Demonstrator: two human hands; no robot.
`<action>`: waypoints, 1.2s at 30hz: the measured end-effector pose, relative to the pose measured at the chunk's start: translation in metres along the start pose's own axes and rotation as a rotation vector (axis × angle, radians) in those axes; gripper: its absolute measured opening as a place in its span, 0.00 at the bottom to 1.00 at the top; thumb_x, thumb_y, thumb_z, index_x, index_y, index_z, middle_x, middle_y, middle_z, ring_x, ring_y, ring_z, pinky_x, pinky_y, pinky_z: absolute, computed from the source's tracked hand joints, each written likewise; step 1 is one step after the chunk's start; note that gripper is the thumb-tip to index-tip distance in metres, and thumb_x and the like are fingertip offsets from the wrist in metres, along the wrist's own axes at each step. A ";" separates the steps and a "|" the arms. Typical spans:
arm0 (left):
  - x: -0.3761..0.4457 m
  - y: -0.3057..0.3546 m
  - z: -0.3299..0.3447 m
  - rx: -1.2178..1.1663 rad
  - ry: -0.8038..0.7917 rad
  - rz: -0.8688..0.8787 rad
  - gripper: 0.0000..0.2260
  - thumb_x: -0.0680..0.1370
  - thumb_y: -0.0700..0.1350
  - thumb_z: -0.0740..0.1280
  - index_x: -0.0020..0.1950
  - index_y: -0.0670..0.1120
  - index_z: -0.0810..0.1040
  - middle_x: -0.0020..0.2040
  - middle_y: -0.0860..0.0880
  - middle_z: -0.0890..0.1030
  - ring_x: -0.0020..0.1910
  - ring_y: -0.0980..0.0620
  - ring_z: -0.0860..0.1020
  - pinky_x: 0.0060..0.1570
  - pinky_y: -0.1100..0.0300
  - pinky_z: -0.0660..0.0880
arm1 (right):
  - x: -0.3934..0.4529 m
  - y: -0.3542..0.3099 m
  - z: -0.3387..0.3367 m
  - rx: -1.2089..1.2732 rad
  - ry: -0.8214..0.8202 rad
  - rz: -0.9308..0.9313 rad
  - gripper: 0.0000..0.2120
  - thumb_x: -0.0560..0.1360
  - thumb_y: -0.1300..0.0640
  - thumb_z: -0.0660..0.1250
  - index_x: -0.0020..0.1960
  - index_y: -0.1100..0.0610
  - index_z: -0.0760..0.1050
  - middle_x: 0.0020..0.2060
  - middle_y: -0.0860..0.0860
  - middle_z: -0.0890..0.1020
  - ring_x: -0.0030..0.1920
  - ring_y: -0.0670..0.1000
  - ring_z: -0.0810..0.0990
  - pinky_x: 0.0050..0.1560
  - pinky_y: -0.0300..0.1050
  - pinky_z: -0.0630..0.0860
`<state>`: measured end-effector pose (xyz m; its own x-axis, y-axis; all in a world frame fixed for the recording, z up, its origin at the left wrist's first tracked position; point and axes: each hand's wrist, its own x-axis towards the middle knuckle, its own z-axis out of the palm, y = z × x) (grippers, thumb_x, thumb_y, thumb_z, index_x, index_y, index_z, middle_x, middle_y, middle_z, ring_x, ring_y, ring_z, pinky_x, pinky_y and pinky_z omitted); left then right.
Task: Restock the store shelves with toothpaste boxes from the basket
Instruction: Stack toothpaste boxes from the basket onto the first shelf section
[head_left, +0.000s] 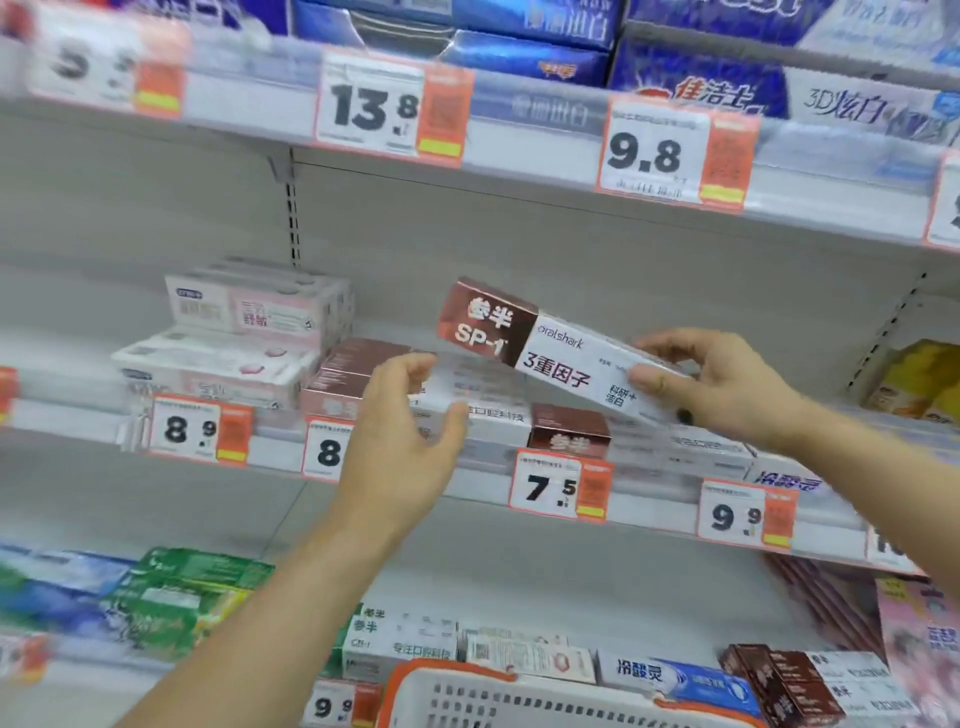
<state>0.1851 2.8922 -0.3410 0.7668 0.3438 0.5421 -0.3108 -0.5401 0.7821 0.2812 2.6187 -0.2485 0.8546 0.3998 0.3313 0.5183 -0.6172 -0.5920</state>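
Okay, left to right, quick.
left hand (410, 431): mine, centre-left of frame, fingers loosely curled and apart, gripping nothing; it hovers in front of the brown-and-white stock on the middle shelf (467, 467), palm turned right toward the box. Contact with the stock can't be told from here.
shelf stock (363, 379): same brown-ended boxes already lying flat in a stack, centre of frame behind my left hand.
toothpaste box (540, 348): centre of frame, in the air above the middle shelf, tilted, brown end up-left, white end down-right in my grip.
handling: looks light, thin cardboard, stiff along its length but would dent if squeezed; glossy so probably a bit slippery. Best held by the long edges near one end, or two-handed at both ends.
right hand (727, 384): centre-right, thumb on the front face, fingers over the top edge, pinching the box's right end; wrist bent left.
basket (519, 701): bottom centre, white with orange rim, contents not visible.
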 end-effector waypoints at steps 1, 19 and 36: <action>0.000 -0.005 0.002 0.086 -0.017 0.064 0.19 0.78 0.47 0.70 0.68 0.48 0.71 0.62 0.55 0.74 0.63 0.56 0.71 0.63 0.63 0.65 | 0.015 -0.002 0.010 -0.034 0.048 -0.003 0.19 0.74 0.51 0.73 0.64 0.55 0.78 0.54 0.46 0.82 0.51 0.43 0.80 0.47 0.19 0.68; 0.007 -0.044 0.042 0.773 -0.179 0.263 0.30 0.76 0.57 0.69 0.75 0.46 0.68 0.75 0.42 0.70 0.76 0.37 0.64 0.76 0.38 0.52 | 0.170 -0.004 0.127 0.089 -0.089 0.091 0.19 0.74 0.57 0.75 0.63 0.60 0.77 0.56 0.54 0.80 0.56 0.53 0.79 0.59 0.44 0.75; 0.006 -0.047 0.045 0.753 -0.132 0.259 0.31 0.71 0.58 0.74 0.70 0.46 0.74 0.70 0.42 0.76 0.71 0.37 0.71 0.71 0.40 0.53 | 0.168 0.004 0.126 0.154 -0.436 0.287 0.16 0.78 0.58 0.70 0.66 0.52 0.77 0.60 0.51 0.78 0.53 0.53 0.83 0.44 0.39 0.80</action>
<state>0.2298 2.8853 -0.3879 0.7970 0.0687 0.6001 -0.0619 -0.9790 0.1944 0.4229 2.7687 -0.2883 0.8514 0.4942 -0.1759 0.2272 -0.6495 -0.7256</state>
